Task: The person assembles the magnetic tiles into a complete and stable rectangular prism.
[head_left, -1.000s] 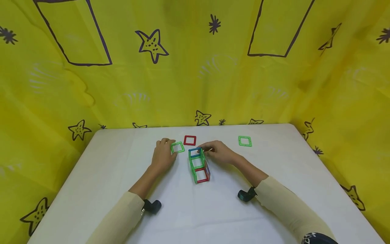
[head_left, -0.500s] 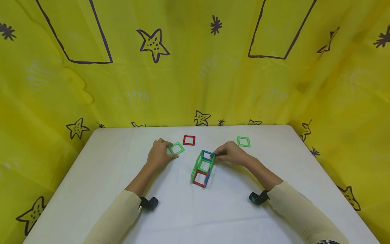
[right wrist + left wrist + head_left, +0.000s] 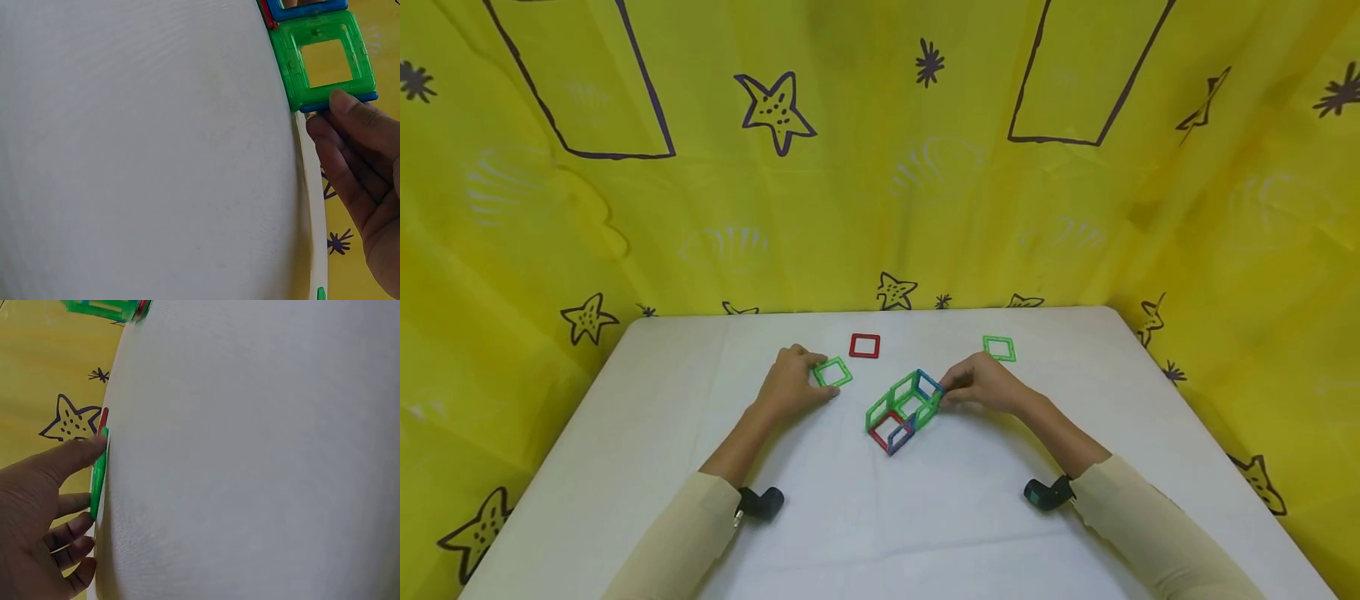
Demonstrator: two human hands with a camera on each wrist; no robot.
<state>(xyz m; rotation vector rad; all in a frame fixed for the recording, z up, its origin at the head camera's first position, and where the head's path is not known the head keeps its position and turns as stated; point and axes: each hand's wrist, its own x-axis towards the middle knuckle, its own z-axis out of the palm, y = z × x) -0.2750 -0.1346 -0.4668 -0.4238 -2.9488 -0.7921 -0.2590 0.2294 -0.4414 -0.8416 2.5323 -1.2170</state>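
My left hand (image 3: 786, 385) holds a green square magnetic tile (image 3: 847, 369) near the table, thumb on one edge and fingers on the opposite one. In the left wrist view that green tile (image 3: 99, 478) shows edge-on. Right of it stands an open-topped structure of magnetic tiles (image 3: 890, 402), with green and blue upright walls and a red tile (image 3: 878, 441) at its near-end floor. My right hand (image 3: 985, 383) pinches the structure's far right corner. In the right wrist view, the thumb lies by a green wall tile (image 3: 290, 59) and a blue edge (image 3: 359, 100).
A loose red square tile (image 3: 865, 336) lies behind, between the hands. Another green tile (image 3: 999, 337) lies at the back right, beyond my right hand. The white-covered table (image 3: 880, 533) ends at a yellow patterned curtain (image 3: 850, 200).
My right hand has shifted right, turning the structure clockwise so its far end points to the right. My left hand has drawn slightly left and nearer with the green tile, which has turned a little.
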